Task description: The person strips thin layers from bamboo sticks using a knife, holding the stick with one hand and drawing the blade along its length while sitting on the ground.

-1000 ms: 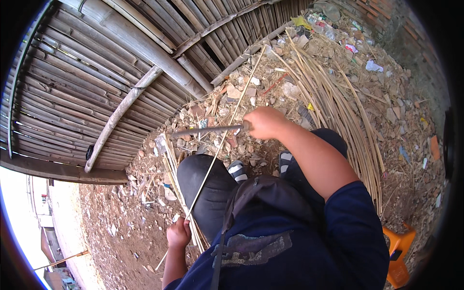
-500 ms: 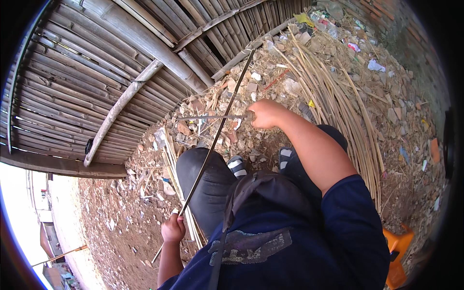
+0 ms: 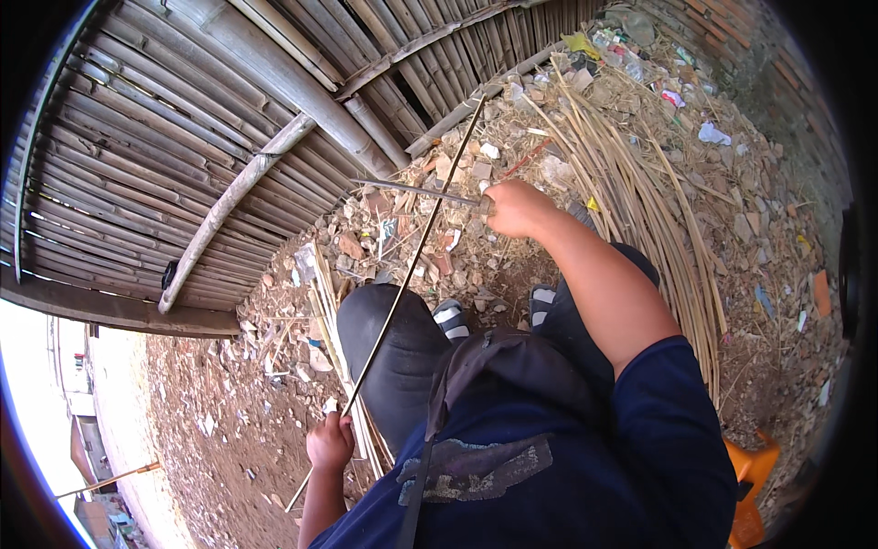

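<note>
My left hand (image 3: 330,443) is closed around the lower part of a long, thin bamboo strip (image 3: 395,302). From there the strip slants up across my left knee to the far ground near the bamboo wall. In my right hand (image 3: 518,209), the fingers are wrapped round the handle of a knife (image 3: 412,189). Its long, narrow blade points left and slightly away from me, crossing the strip's upper half. Whether blade and strip touch, I cannot tell. A short pale end of a strip shows below my left hand.
Pale bamboo strips (image 3: 631,183) lie piled at the right, and a smaller bunch (image 3: 331,306) lies beside my left knee. A bamboo slat wall (image 3: 219,110) stands at the far left. Rubble and litter cover the ground. An orange plastic object (image 3: 752,485) is at the lower right.
The knife's blade has tilted, its tip swinging farther away from me, and my right hand has shifted slightly. My left hand keeps its hold on the bamboo strip in nearly the same place.
</note>
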`<action>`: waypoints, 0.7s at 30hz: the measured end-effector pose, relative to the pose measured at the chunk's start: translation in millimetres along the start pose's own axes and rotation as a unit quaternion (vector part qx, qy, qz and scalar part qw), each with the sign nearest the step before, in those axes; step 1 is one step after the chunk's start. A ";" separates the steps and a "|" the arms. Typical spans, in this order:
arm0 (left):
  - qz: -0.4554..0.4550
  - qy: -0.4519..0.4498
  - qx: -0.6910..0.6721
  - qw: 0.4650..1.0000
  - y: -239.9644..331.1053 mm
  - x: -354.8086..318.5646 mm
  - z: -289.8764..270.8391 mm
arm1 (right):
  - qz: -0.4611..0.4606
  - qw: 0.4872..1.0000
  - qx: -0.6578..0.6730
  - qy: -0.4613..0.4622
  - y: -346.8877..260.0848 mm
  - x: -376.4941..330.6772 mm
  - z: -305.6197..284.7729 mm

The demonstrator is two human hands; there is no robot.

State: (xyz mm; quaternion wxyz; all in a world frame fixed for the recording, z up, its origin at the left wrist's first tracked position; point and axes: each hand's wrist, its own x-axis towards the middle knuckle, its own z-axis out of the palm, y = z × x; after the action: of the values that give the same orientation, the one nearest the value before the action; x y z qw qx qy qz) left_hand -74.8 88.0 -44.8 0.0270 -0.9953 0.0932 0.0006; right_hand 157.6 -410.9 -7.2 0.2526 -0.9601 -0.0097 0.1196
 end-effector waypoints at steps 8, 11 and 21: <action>-0.011 -0.010 -0.003 1.000 7.3 -3.4 4.9 | -0.005 0.996 0.015 -0.083 -7.1 1.5 13.8; -0.011 -0.007 0.010 1.000 5.1 0.2 0.3 | 0.019 0.998 0.058 -0.003 7.9 7.0 -0.6; -0.025 -0.011 0.017 0.999 8.8 -2.8 2.8 | 0.028 0.999 0.020 -0.003 5.0 6.7 1.8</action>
State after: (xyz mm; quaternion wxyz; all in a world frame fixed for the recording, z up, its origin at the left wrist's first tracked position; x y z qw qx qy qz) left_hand -79.2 80.0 -48.1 0.0454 -0.9966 0.0680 0.0093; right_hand 163.4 -413.8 -12.7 0.2681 -0.9545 0.0186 0.1292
